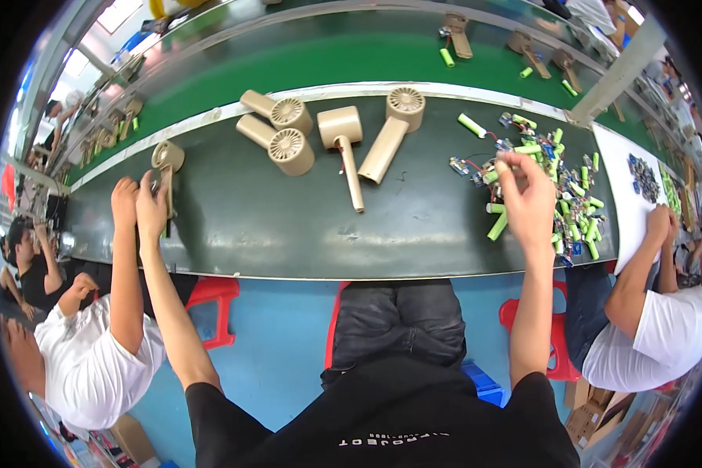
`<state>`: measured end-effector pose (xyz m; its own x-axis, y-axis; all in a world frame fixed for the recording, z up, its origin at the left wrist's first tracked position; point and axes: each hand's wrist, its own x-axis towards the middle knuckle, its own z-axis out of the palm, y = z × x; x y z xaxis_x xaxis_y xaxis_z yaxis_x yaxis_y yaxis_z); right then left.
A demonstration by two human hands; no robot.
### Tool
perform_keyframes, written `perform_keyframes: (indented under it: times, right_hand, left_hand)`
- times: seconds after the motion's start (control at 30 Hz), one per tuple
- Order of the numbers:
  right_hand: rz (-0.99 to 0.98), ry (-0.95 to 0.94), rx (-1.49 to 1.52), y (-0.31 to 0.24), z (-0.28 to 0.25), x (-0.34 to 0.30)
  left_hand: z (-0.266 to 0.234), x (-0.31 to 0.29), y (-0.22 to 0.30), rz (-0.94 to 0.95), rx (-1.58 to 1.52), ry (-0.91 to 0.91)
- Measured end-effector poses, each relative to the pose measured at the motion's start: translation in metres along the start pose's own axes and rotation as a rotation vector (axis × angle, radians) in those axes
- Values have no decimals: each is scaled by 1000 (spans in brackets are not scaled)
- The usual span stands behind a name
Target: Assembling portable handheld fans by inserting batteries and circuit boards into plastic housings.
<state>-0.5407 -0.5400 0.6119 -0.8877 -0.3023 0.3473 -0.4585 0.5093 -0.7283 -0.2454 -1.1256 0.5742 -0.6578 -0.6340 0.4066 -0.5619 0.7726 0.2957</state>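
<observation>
My left hand (pixel 153 209) is stretched out to the far left, its fingers closed at the handle of a beige handheld fan (pixel 168 157). A co-worker's hand (pixel 124 204) is right beside it. Over on the right, my right hand (pixel 529 199) reaches into a pile of green battery cells wired to small circuit boards (pixel 576 204). Its thumb and fingertips pinch together there, and what lies between them is too small to make out. Just beyond the fingertips lies a green cell (pixel 471 125) with a red wire.
Several beige fan bodies stand or lie mid-table, among them one fan with wires showing (pixel 340 125) and another long-handled fan (pixel 405 111). Behind runs a green conveyor belt (pixel 320 62). A metal post (pixel 620 66) rises at right. Co-workers sit on both sides.
</observation>
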Motion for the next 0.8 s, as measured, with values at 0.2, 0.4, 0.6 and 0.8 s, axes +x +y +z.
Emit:
perform_keyframes:
  times: [0.2, 0.4, 0.6, 0.8]
  right_hand:
    - [-166, -179, -208, 24, -19, 65]
    - [-429, -322, -297, -6, 8, 38]
    - [-447, -217, -416, 12, 3, 39]
    - [-122, 19, 127, 3, -29, 33]
  left_hand:
    - [24, 6, 184, 534, 133, 137]
    - [59, 3, 226, 663, 65, 59]
    - [59, 0, 216, 745, 188, 212]
    - [-3, -46, 247, 643, 128, 136]
